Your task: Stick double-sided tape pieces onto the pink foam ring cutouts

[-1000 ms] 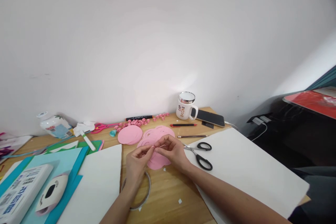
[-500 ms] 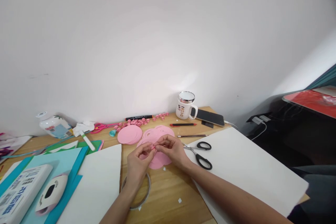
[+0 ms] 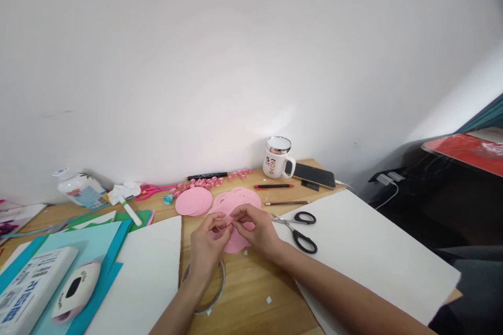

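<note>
Over a pile of pink cut paper (image 3: pixel 239 198), my left hand (image 3: pixel 206 243) and my right hand (image 3: pixel 259 230) meet fingertip to fingertip. Both pinch a small pink paper piece (image 3: pixel 230 222), mostly hidden by the fingers. A stack of pink paper circles (image 3: pixel 192 202) lies just beyond my left hand. Behind it are several small rolled pink paper pieces (image 3: pixel 198 183). Black-handled scissors (image 3: pixel 305 242) rest partly spread to the right of my right hand. Under my left wrist, a roll of tape (image 3: pixel 223 281) lies flat on the wooden table (image 3: pixel 251 319).
White sheets flank the hands, one on the right (image 3: pixel 373 251) and one on the left (image 3: pixel 151 261). A white mug (image 3: pixel 275 163), a phone (image 3: pixel 314 175) and pens stand or lie by the wall. Coloured paper (image 3: pixel 88 238), a white box (image 3: pixel 37 288) and a bottle (image 3: pixel 80 188) occupy the left.
Both hands stay almost in place over the pink paper. The right fingers have shifted slightly at the pinched piece, and the view has moved a touch.
</note>
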Demonstrator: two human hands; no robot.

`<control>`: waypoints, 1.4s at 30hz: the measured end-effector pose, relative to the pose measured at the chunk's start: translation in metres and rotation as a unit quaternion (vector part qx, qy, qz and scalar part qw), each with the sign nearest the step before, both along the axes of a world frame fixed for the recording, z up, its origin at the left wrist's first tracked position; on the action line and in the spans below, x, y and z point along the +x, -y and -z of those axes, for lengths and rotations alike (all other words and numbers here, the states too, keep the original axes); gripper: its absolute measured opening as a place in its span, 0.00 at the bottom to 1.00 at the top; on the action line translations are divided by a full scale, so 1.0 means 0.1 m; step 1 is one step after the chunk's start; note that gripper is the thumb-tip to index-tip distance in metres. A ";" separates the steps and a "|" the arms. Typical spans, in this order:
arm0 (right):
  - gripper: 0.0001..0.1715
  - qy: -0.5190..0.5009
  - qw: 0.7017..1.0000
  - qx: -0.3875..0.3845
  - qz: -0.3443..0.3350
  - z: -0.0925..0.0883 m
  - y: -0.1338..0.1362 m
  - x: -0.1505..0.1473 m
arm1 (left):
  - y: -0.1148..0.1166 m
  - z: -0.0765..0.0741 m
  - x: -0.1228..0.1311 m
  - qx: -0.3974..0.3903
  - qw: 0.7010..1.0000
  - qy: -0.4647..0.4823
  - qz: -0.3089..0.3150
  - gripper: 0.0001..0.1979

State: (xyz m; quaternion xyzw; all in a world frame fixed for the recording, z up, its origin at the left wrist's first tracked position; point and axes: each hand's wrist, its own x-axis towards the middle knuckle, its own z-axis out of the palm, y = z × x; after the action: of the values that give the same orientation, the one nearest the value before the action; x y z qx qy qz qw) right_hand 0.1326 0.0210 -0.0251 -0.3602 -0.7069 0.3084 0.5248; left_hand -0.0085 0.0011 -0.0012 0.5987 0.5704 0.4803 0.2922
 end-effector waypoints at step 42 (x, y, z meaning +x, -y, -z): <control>0.10 0.257 0.958 0.119 0.038 0.01 0.04 0.00 | 0.01 -0.01 -0.04 0.051 0.994 -0.083 0.054 0.05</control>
State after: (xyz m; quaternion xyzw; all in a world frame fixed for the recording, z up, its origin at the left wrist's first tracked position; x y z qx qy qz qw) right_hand 0.1323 0.0172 -0.0263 -0.3890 -0.8353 0.0986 0.3759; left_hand -0.0125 0.0003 0.0002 0.6810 0.5342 0.4406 0.2383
